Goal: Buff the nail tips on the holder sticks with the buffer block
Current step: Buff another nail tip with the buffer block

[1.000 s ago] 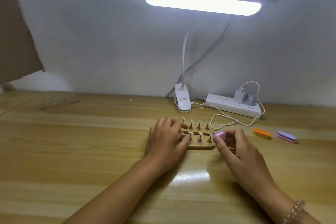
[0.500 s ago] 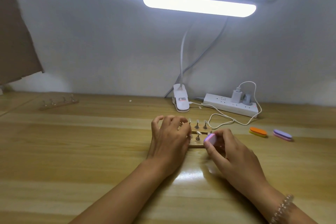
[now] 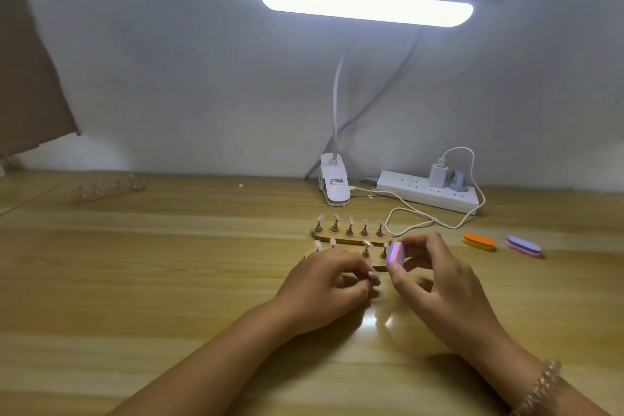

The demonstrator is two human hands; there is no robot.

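**Left hand back off the racks, one stick pinched**

Since half a second ago the left hand [image 3: 332,280] has drawn back toward the person, off the two wooden bases, uncovering the far row. Its fingers are curled tight, pinching a small holder stick with a pale nail tip [image 3: 373,275]. Most of the stick is hidden by the fingers.

Right hand [image 3: 435,277] grips a small pink, purple and white buffer block [image 3: 395,253], thumb below and fingers above. The block is held on edge just right of the pinched tip; contact cannot be told. Beaded bracelet [image 3: 540,388] on the right wrist.

Near oblong wooden base [image 3: 380,267] lies just behind both hands: four tipped sticks showing, gap in the middle. Far oblong wooden base [image 3: 351,240] carries five upright sticks with clear tips.

On the pale wooden table [image 3: 169,280], right of the hands: orange-and-yellow oval buffer [image 3: 477,241], then purple-and-pink oval buffer [image 3: 523,246]. Behind: looped white cable [image 3: 422,223], white power strip [image 3: 429,192], white lamp clip [image 3: 334,187], with the lit bar lamp head [image 3: 366,5] above. Far left, a third base with sticks [image 3: 108,191], blurred.
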